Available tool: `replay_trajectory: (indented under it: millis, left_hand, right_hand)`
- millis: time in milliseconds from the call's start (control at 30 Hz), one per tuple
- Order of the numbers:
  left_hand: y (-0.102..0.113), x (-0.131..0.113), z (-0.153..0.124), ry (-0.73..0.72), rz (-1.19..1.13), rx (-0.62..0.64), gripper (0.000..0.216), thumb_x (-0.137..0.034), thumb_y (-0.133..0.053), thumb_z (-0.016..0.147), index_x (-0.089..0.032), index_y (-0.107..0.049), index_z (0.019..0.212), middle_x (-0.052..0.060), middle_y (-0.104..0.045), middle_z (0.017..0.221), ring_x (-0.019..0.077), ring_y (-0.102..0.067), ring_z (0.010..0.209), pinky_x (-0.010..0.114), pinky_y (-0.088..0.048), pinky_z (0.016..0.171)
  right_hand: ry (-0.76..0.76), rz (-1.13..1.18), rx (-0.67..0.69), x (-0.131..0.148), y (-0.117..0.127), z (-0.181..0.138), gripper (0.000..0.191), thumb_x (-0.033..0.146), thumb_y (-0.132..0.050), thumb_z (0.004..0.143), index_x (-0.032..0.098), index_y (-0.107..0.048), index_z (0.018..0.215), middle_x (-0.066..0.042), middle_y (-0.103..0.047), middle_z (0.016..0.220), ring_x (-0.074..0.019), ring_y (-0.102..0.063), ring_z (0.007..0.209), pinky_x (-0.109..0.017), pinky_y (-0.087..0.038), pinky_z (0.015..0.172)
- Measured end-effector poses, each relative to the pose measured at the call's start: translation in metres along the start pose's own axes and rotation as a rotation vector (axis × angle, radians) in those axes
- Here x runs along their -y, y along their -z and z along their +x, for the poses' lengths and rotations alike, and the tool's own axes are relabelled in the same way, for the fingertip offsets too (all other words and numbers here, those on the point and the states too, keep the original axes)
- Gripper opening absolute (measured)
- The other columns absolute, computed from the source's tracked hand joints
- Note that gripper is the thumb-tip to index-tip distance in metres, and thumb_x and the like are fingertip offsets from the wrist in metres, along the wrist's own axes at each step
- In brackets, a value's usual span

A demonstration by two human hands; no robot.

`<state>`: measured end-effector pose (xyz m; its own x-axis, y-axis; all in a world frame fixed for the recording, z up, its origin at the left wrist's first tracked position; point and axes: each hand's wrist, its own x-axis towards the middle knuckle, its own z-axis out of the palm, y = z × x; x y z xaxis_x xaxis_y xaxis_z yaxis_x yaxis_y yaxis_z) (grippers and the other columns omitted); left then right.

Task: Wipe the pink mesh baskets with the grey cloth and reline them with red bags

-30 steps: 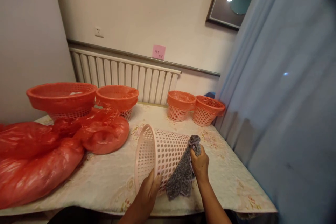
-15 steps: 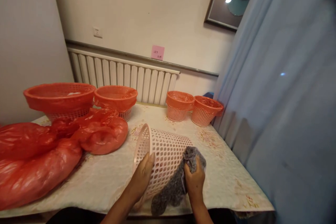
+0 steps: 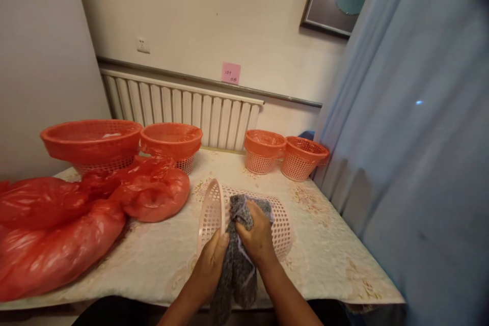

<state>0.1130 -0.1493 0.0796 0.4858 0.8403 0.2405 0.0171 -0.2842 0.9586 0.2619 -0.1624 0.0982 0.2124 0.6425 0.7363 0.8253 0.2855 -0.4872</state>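
Observation:
A pale pink perforated plastic basket (image 3: 281,225) lies on its side in front of me, its mouth facing left. My left hand (image 3: 211,261) grips the near part of its rim, thumb on the outside. Bunched in my right hand (image 3: 256,234) is a grey cloth (image 3: 240,214), pressed against the basket's upper side near the rim. The cloth's loose end hangs down between my forearms over the table's front edge. Part of the basket wall is hidden behind the cloth and my hands.
Red plastic bags (image 3: 57,244) lie heaped at the left. Behind them stand two red-lined baskets (image 3: 91,155); two more lined baskets (image 3: 260,163) are at the back right. A floral cloth covers the table (image 3: 328,260). A blue curtain (image 3: 405,163) hangs along the right side.
My right hand has slid the grey cloth left along the basket, from near its base towards its rim. My left hand keeps its hold on the rim.

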Motion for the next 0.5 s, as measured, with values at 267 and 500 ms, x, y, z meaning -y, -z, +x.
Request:
replay_trajectory:
  millis: [267, 500]
  left_hand:
    - [-0.004, -0.002, -0.007, 0.086, 0.012, 0.013, 0.051, -0.052, -0.036, 0.093, -0.015, -0.058, 0.122, 0.010, -0.061, 0.130, 0.0254, -0.050, 0.125, 0.036, -0.034, 0.110]
    - [-0.001, -0.003, -0.007, 0.068, 0.021, 0.045, 0.052, -0.050, -0.032, 0.095, -0.015, -0.054, 0.126, 0.010, -0.060, 0.131, 0.0255, -0.048, 0.127, 0.035, -0.035, 0.109]
  right_hand:
    - [-0.416, -0.204, -0.063, -0.079, 0.037, 0.010, 0.029, 0.035, -0.050, 0.079, 0.018, -0.066, 0.096, -0.006, -0.069, 0.079, -0.0217, -0.061, 0.070, -0.030, -0.043, 0.066]
    - [-0.581, -0.246, -0.283, -0.106, 0.048, -0.037, 0.043, 0.044, -0.048, 0.078, 0.015, -0.063, 0.106, -0.014, -0.070, 0.095, -0.0280, -0.064, 0.084, -0.035, -0.046, 0.073]
